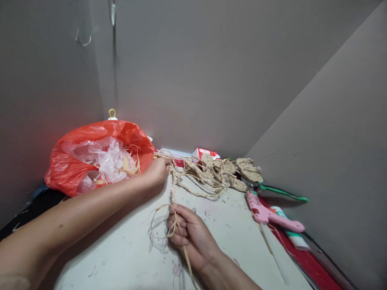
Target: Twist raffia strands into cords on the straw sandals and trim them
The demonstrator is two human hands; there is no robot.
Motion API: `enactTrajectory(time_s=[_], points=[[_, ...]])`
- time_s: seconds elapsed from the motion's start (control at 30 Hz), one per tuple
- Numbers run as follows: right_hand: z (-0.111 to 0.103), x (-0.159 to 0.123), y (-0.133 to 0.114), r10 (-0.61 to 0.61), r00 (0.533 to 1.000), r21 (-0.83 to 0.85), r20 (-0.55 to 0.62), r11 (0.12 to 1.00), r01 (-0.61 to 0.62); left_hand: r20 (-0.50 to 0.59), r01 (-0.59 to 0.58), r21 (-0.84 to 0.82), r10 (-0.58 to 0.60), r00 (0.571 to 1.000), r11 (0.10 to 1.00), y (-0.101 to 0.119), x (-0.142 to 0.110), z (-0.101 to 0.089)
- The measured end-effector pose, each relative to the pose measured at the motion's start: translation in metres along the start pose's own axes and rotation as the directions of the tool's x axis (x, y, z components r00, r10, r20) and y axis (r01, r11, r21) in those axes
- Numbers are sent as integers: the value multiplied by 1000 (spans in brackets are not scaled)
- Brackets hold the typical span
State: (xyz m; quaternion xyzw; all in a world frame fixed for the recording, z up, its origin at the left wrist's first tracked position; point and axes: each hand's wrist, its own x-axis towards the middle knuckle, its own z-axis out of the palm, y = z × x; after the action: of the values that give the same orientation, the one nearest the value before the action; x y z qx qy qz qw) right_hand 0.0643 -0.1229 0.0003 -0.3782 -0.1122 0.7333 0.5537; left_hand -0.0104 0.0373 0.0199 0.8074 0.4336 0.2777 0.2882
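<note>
The front of the white table point(121, 253) is left open for low passes. The way left is blocked by a red plastic bag point(65, 171), the back by tan braided straw pieces point(211, 173), and the right by a pink glue gun point(266, 213).

A pale table point(121, 253) carries braids point(198, 195), woven pieces point(249, 170)

The sole view, from the wearer's head, looks forward and down from just above the near side of the table point(127, 241), close to both forearms. Grey wall point(193, 80) fills it from ten to two o'clock; no second view shares it.
</note>
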Motion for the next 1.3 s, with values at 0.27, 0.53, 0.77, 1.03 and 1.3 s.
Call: enactTrajectory(time_s=[0.27,0.53,0.77,1.03,1.3], points=[[-6,7,-1,-38,997,-32,60,999,40,5,57,210,-59,998,976,-17,52,45],[-3,5,-1,2,996,-138,93,990,11,3,129,317,-137,991,940,-9,64,50],[-2,4,1,21,998,-166,54,986,-12,7,153,298,-162,987,942,-10,68,49],[0,1,1,44,996,-203,76,979,-28,30,122,204,-131,991,971,-20,65,45],[0,1,3,65,994,-230,88,972,-43,23,178,1,-178,984,984,-15,50,40]])
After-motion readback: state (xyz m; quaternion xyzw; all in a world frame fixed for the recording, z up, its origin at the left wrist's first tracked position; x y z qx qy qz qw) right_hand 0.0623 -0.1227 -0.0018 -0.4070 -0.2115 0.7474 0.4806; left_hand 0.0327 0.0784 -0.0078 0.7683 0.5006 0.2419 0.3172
